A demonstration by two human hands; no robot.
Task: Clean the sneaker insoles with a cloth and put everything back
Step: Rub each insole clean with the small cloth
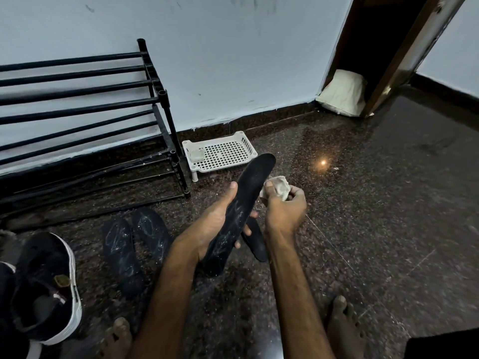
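Note:
My left hand (220, 221) grips a black insole (248, 185) around its middle and holds it tilted, toe end up toward the wall. My right hand (283, 211) is closed on a crumpled whitish cloth (278, 187), which sits against the insole's right edge. Two more black insoles (134, 244) lie side by side on the floor to the left, streaked with white marks. Another black insole (256, 242) lies on the floor, partly hidden under my hands. A black sneaker with a white sole (49, 283) stands at the lower left.
A black metal shoe rack (88, 120) stands against the wall at the left. A white perforated plastic tray (220, 154) sits beside it with a small clear box inside. A pale cushion (342, 92) rests in the doorway corner. My bare feet (342, 322) rest on the dark granite floor.

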